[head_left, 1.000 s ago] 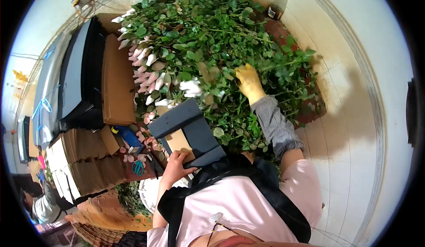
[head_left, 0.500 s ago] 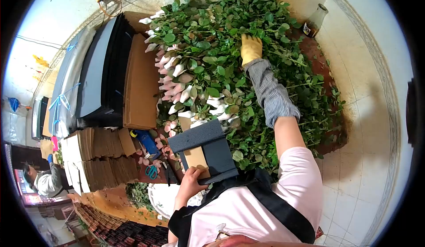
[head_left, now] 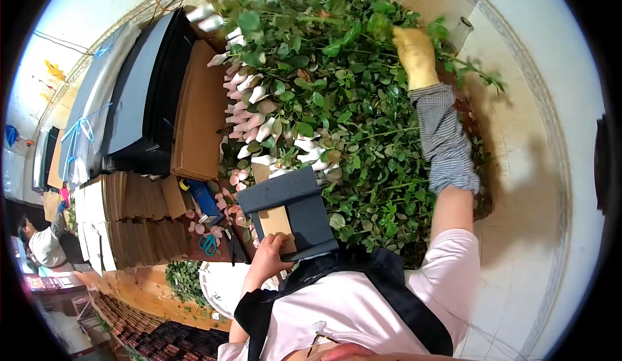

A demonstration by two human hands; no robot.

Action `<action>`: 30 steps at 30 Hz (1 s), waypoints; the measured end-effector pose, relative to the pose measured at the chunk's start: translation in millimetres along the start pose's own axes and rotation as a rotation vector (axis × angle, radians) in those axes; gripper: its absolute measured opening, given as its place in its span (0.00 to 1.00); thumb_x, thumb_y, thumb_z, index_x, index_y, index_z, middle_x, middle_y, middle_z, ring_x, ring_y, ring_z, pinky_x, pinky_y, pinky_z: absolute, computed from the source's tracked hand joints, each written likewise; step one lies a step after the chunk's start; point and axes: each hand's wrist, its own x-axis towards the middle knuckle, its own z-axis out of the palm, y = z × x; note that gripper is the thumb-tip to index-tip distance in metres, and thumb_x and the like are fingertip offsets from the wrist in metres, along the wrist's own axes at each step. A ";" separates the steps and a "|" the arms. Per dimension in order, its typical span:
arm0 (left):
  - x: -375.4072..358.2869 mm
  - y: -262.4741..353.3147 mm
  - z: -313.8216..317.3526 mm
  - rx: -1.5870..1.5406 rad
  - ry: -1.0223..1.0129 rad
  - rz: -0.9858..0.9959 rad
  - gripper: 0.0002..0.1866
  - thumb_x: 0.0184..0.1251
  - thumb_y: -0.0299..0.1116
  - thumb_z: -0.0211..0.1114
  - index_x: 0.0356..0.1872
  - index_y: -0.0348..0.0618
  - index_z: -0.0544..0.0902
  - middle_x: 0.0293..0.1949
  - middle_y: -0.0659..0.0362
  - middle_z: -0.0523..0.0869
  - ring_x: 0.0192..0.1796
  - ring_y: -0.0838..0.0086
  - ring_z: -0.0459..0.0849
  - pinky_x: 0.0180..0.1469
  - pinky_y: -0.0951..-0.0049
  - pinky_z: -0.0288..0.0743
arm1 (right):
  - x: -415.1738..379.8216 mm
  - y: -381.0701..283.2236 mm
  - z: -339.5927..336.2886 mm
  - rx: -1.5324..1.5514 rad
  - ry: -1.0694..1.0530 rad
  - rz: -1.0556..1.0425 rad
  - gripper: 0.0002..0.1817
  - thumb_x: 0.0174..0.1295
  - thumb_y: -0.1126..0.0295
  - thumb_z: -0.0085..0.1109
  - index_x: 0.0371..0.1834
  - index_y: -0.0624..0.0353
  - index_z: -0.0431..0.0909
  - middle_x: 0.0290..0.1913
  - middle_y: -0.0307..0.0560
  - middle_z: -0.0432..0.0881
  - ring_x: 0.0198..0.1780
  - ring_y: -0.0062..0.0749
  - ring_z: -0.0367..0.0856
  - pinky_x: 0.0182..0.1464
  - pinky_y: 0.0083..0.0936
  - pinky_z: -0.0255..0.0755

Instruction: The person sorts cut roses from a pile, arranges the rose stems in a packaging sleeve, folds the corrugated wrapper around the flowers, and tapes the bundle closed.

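My right hand [head_left: 416, 53], in a yellow glove under a striped grey sleeve, is closed around leafy rose stems [head_left: 476, 71] above the far right of the rose pile [head_left: 369, 118]. Their leaves are partly blurred, and white heads [head_left: 206, 19] lie out to the left. Bare, my left hand [head_left: 269, 256] grips the lower edge of a tan cardboard piece [head_left: 277, 226], which lies on a dark corrugated sheet [head_left: 304, 222] close to my body. Pink and white wrapped rose heads [head_left: 245, 112] line the pile's left side.
Stacked grey-black sheets [head_left: 146, 95], brown cardboard [head_left: 201, 112] and folded card stacks [head_left: 139, 238] stand left. Teal scissors [head_left: 208, 244] and a blue object [head_left: 202, 199] lie near them. A glass bottle [head_left: 460, 34] is at the back right; another person [head_left: 48, 248] is far left.
My right hand has moved right and slightly up, lifting stems off the pile. The view has shifted a little; my left hand still holds the cardboard.
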 end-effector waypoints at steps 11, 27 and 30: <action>10.5 -40.1 -21.7 -0.644 -0.152 -0.351 0.33 0.76 0.57 0.51 0.61 0.33 0.74 0.46 0.49 0.87 0.45 0.63 0.86 0.51 0.66 0.80 | -154.6 -13.2 -182.0 0.263 -0.718 0.002 0.13 0.60 0.78 0.64 0.48 0.60 0.83 0.46 0.51 0.86 0.49 0.45 0.84 0.52 0.34 0.78; 2.7 -30.0 -6.0 -0.218 -0.073 0.089 0.15 0.60 0.34 0.75 0.47 0.41 0.88 0.40 0.53 0.77 0.44 0.61 0.81 0.49 0.66 0.76 | -314.3 5.4 -150.6 0.075 -1.244 0.734 0.19 0.69 0.69 0.51 0.62 0.56 0.78 0.56 0.55 0.83 0.56 0.47 0.81 0.62 0.41 0.72; 0.9 -27.6 -2.0 -0.195 -0.039 0.056 0.15 0.59 0.35 0.75 0.46 0.40 0.87 0.40 0.53 0.77 0.44 0.60 0.81 0.48 0.65 0.75 | -212.5 -45.5 -124.0 -0.395 -0.982 0.405 0.25 0.68 0.66 0.57 0.70 0.53 0.72 0.54 0.56 0.85 0.54 0.53 0.83 0.62 0.41 0.74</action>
